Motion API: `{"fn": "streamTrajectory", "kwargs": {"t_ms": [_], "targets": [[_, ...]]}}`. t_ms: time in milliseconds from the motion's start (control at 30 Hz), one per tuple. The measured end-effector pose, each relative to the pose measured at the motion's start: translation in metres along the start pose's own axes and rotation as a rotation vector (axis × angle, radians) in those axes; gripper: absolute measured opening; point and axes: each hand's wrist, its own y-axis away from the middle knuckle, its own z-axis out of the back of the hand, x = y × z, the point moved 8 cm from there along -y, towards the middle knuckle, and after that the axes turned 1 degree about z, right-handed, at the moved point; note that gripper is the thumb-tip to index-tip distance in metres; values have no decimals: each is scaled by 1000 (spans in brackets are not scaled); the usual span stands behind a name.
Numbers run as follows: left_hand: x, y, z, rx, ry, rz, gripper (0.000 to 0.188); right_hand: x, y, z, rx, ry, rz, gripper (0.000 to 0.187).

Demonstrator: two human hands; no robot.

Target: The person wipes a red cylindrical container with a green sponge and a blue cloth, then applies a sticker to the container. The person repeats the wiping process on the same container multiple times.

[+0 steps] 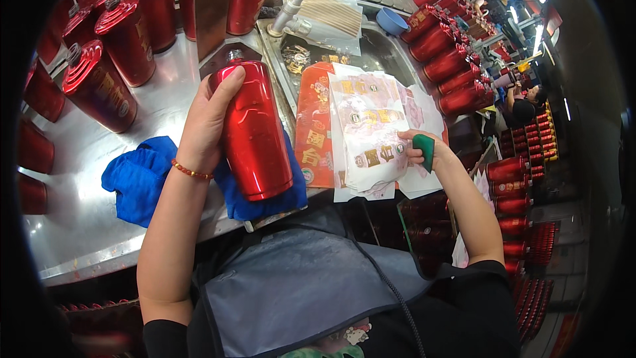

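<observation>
My left hand (211, 109) is wrapped around the upper side of a glossy red bottle (257, 136), its thumb near the shoulder. The side of the bottle facing me bears no label, and its base rests on or just above a folded blue cloth (278, 202). In my right hand (442, 158) a small green scraper (424, 150) is held against the fingers. The fingertips of that hand touch a stack of white decal sheets (371, 119) printed in gold and pink. Under the sheets lies a red printed board (315, 132).
Several red bottles with gold print (122, 33) stand on the metal table (76, 225) at left. A second blue cloth (139, 179) lies there. Behind the sheets are a sink (384, 53), a faucet (288, 13) and a blue bowl (392, 21). More bottles and a person (527, 106) are at right.
</observation>
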Motion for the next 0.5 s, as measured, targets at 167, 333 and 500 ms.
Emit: {"fn": "streamTrajectory", "kwargs": {"t_ms": [167, 333, 500], "targets": [[1, 1, 2, -29, 10, 11, 33, 6, 12, -8, 10, 463, 62, 31], [3, -1, 1, 11, -11, 34, 34, 25, 3, 10, 48, 1058, 41, 46], [5, 3, 3, -48, 5, 90, 39, 66, -4, 2, 141, 1780, 132, 59]]}}
